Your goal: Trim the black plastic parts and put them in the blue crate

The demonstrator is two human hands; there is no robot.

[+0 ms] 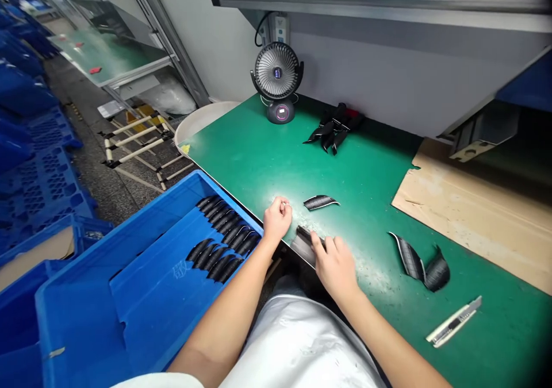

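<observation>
My right hand [335,264] rests its fingers on a black curved strip [304,245] at the front edge of the green work mat [366,227]. My left hand [277,218] lies curled at that edge, with its fingertips pinched and nothing clear between them. A shorter black striped piece [319,202] lies just beyond both hands. Left of my left forearm, a blue plastic crate [129,261] holds black curved pieces [226,233] in neat rows. On the right lie a pair of striped black pieces [420,267] and a utility knife [453,322].
A black heap of pieces [332,129] and a small desk fan [276,77] stand at the bench's back. A torn cardboard sheet [478,210] covers the right end. A round white tub [202,120] stands at the left corner. Stacked blue crates [38,192] line the floor on the left.
</observation>
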